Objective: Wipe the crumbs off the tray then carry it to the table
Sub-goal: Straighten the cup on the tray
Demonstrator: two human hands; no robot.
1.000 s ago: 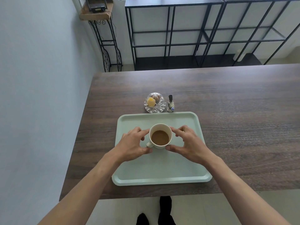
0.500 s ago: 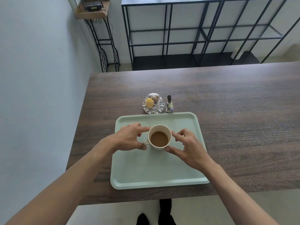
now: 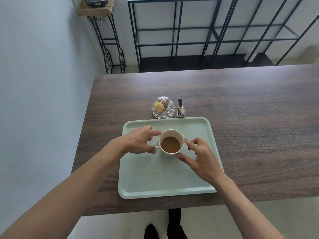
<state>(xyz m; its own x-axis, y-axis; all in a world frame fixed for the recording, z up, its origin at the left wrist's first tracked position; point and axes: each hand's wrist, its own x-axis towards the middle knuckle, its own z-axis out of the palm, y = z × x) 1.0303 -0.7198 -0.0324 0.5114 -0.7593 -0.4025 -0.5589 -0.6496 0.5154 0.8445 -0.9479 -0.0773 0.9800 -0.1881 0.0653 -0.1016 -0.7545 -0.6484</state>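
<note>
A pale green tray (image 3: 165,180) lies on the dark wooden table (image 3: 259,128), close to the near edge. A white cup of brown coffee (image 3: 170,143) stands on the tray's far half, its handle pointing left. My left hand (image 3: 138,140) touches the cup's left side, thumb by the handle and index finger at the rim. My right hand (image 3: 200,156) pinches the right side with thumb and index finger. I see no crumbs or cloth on the tray.
A glass domed dish (image 3: 162,109) with a yellow and a brown item and a small bird figurine (image 3: 180,109) stand just behind the tray's far edge. A wall runs along the left. A black metal shelf unit (image 3: 207,31) stands beyond the table.
My left forearm has swung out to the left and its fingers have shifted on the cup. Both hands stay at the cup, which keeps its place on the tray.
</note>
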